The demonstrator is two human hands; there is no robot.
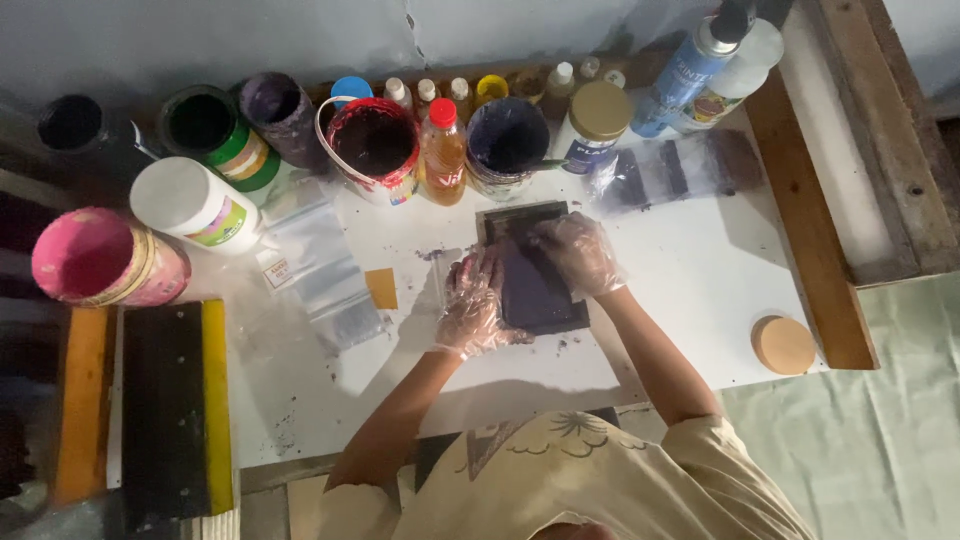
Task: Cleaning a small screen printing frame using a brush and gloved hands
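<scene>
White bench [700, 290], stained with dark specks, carrying the following. Near the middle, a little toward the far edge: one dark purple rectangular block [535, 285], lying flat. Left hand [472, 305], in a clear disposable glove, laid over the block's left edge with fingers curled against it; right hand [578, 252], gloved likewise, pressed on the block's upper right part, fingers bent down onto its surface; neither hand lifts the block off the bench, and whether either truly clamps it cannot be told. Just left of the block: small tan square card [381, 288] and clear plastic bags [325, 270], flat on the bench. Along the far edge, left to right: black pot [72, 122], green-rimmed jar [210, 130], purple-stained tub [280, 110], open red paint tub [372, 148], orange bottle with red cap [443, 150], open jar of dark purple paint [507, 145], white jar with tan lid [592, 125], blue spray can [690, 75]. Behind these, a row of small capped bottles [430, 92]. Toward the left edge: white-lidded jar [195, 205], pink tub [100, 258], and a black squeegee with yellow blade [175, 410] lying lengthwise. Near the right edge: round tan lid [783, 345], well apart from the block. Beyond the right edge: wooden frame rail [805, 220].
</scene>
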